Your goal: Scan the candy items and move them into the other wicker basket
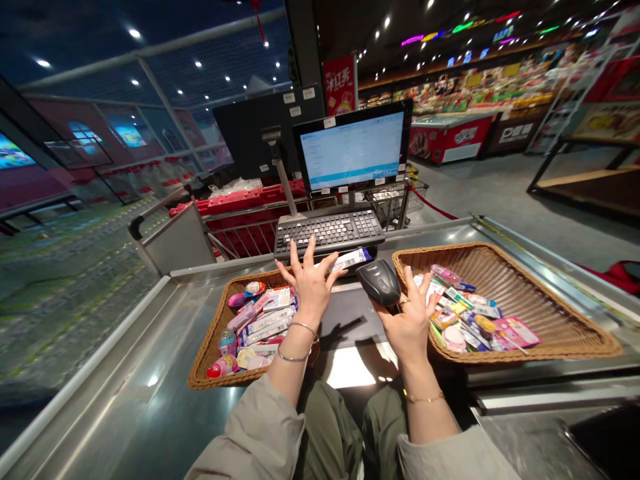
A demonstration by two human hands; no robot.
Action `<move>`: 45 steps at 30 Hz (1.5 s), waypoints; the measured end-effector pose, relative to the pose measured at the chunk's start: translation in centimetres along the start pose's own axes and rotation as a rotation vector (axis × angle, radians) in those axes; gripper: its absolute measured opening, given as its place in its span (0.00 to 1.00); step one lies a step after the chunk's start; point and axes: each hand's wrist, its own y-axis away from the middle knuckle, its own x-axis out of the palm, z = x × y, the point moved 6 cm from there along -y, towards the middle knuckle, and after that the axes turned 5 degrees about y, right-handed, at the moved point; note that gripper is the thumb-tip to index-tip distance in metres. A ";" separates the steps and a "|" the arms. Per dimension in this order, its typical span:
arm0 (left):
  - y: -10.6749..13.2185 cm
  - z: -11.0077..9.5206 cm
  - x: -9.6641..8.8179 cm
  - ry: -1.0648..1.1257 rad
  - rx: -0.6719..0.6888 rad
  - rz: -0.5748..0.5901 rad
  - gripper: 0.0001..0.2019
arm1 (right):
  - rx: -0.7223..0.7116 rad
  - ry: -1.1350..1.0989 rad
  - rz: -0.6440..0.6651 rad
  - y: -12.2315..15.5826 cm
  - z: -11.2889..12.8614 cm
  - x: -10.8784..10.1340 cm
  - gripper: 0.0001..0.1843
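My left hand [310,283] is raised between the two baskets and pinches a long white tube-shaped package [350,259], its other fingers spread. My right hand [410,320] grips the handle of a black handheld barcode scanner [383,281], whose head points toward the package. Both hands hover over the dark counter pad in front of the keyboard [330,230]. A wicker basket [213,333] full of small packaged items lies to the left. A second wicker basket [525,280] holds several packaged items at its near left side.
A checkout monitor [355,150] stands behind the keyboard on the steel counter [140,400]. Red shopping baskets and a wire cart [240,220] sit beyond the counter. Store shelves and a freezer [450,137] line the far right aisle.
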 end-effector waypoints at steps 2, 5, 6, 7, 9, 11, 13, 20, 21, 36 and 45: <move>-0.2 -0.7 0.3 0.001 0.008 0.002 0.16 | 0.022 0.001 -0.016 -0.1 -0.5 -0.3 0.13; -0.5 -1.7 0.8 0.003 0.021 0.005 0.15 | 0.054 0.001 -0.053 -0.2 -1.2 -0.7 0.15; -0.6 -2.0 0.9 0.006 0.025 0.007 0.15 | 0.062 -0.001 -0.066 -0.3 -1.4 -0.8 0.15; -0.7 -2.4 1.0 0.009 0.030 0.011 0.15 | 0.068 -0.003 -0.079 -0.3 -1.6 -0.9 0.16; -0.9 -3.1 1.3 0.018 0.041 0.024 0.16 | 0.084 -0.006 -0.101 -0.3 -1.9 -1.1 0.15; -1.1 -3.8 1.6 0.025 0.048 0.040 0.17 | 0.106 -0.001 -0.120 -0.3 -2.1 -1.4 0.16; -1.3 -4.4 1.8 0.029 0.050 0.054 0.17 | 0.127 0.009 -0.145 -0.3 -2.2 -1.7 0.19; -1.6 -6.5 3.3 0.054 0.073 0.093 0.17 | 0.192 0.023 -0.259 -0.4 -2.7 -2.8 0.27; -1.6 -6.8 3.6 0.064 0.077 0.098 0.17 | 0.205 0.018 -0.271 -0.4 -2.8 -3.0 0.28; -1.7 -11.9 7.7 0.177 0.217 0.210 0.16 | 0.234 0.056 -0.392 -0.5 -3.5 -4.7 0.41; -1.8 -14.0 10.0 0.267 0.226 0.288 0.23 | 0.301 0.001 -0.457 -0.3 -4.0 -5.3 0.44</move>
